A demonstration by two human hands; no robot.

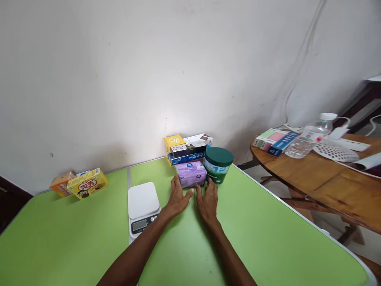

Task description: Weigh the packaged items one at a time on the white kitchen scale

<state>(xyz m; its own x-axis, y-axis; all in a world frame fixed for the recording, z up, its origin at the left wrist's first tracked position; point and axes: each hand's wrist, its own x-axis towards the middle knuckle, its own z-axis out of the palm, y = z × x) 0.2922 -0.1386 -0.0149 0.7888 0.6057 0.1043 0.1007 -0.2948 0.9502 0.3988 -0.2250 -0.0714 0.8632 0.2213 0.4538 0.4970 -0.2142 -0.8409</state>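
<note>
A purple pack of tissues (191, 174) lies on the green table, in front of a stack of boxes. My left hand (177, 199) is at its lower left corner, fingers along the side and thumb at the front. At the lower right corner is my right hand (207, 200), thumb in front and fingers between the pack and a tub. Both hands hold the pack between them; some fingertips are hidden. The tub (219, 165), green-lidded, stands upright just right of the pack. Behind are a yellow box (168, 150), a black box (190, 148) and a blue box (186, 159).
A white kitchen scale (143, 200) sits left of my left forearm. Farther left are a yellow snack box (87, 184) and an orange box (62, 184). On a wooden table (321, 190) at right stand a water bottle (309, 137) and flat boxes (275, 141). A wall rises behind.
</note>
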